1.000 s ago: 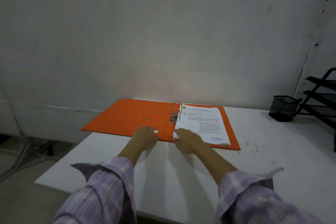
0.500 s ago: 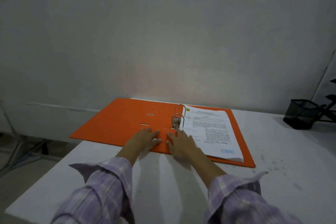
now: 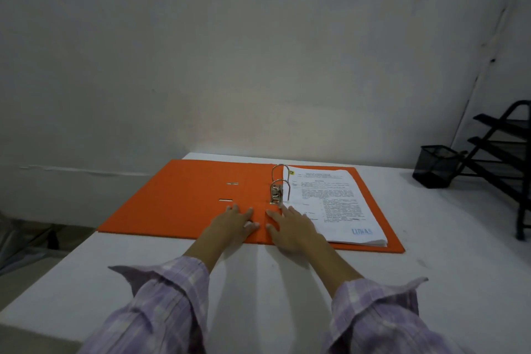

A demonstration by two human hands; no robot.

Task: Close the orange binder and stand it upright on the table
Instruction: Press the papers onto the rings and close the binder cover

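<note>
The orange binder lies flat and wide open on the white table, its left cover hanging over the table's left edge. Metal rings stand up at the spine. A stack of printed sheets rests on the right cover. My left hand lies flat, fingers spread, on the near edge of the binder just left of the spine. My right hand lies flat beside it, fingers on the spine strip and the near left corner of the sheets. Neither hand grips anything.
A black mesh pen cup stands at the back right of the table. A black tiered tray rack is beside it at the right edge. A pale wall runs close behind the table. The floor drops off on the left.
My right hand slid left from the paper's corner to the spine strip. My left hand shifted slightly right, so both hands lie side by side. The camera view swung left, then back.
</note>
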